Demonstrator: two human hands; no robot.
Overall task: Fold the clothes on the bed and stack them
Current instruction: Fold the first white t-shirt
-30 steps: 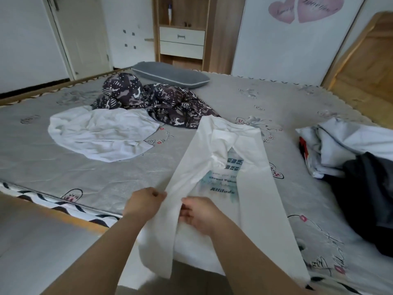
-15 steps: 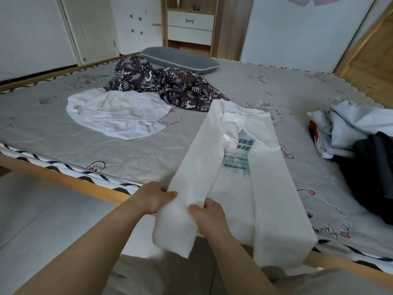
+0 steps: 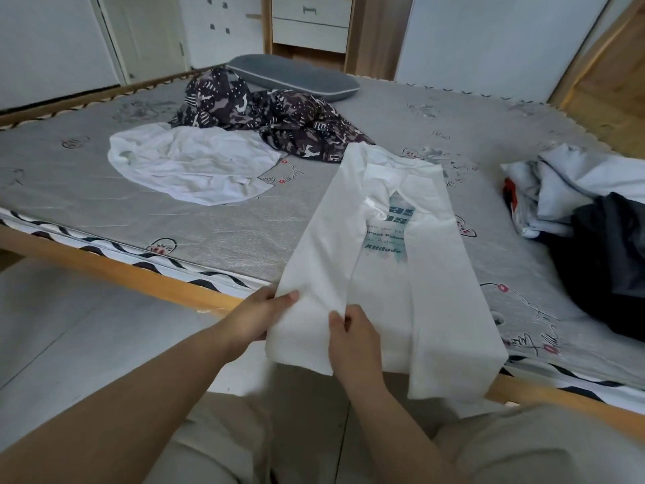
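Note:
A white T-shirt (image 3: pixel 436 291) with teal print lies lengthwise at the bed's near edge, both sides folded inward, its hem hanging over the wooden rail. My left hand (image 3: pixel 260 314) grips the outer edge of the left folded panel near the hem. My right hand (image 3: pixel 354 338) pinches the inner edge of the same panel. A crumpled white garment (image 3: pixel 188 165) lies to the left on the bed. Behind it sits a dark patterned garment (image 3: pixel 279 117). A heap of white and black clothes (image 3: pixel 586 218) lies at the right.
The grey mattress (image 3: pixel 174 232) has a wooden frame rail (image 3: pixel 139 274) along its near edge. A grey pillow (image 3: pixel 293 76) lies at the far side. A wooden drawer unit (image 3: pixel 310 26) stands behind the bed. White floor (image 3: pixel 69 344) is at the left.
The folded shirt has slid toward me, its hem now over the rail. Both hands have kept hold of the left panel and drawn lower with it. The view tilted downward.

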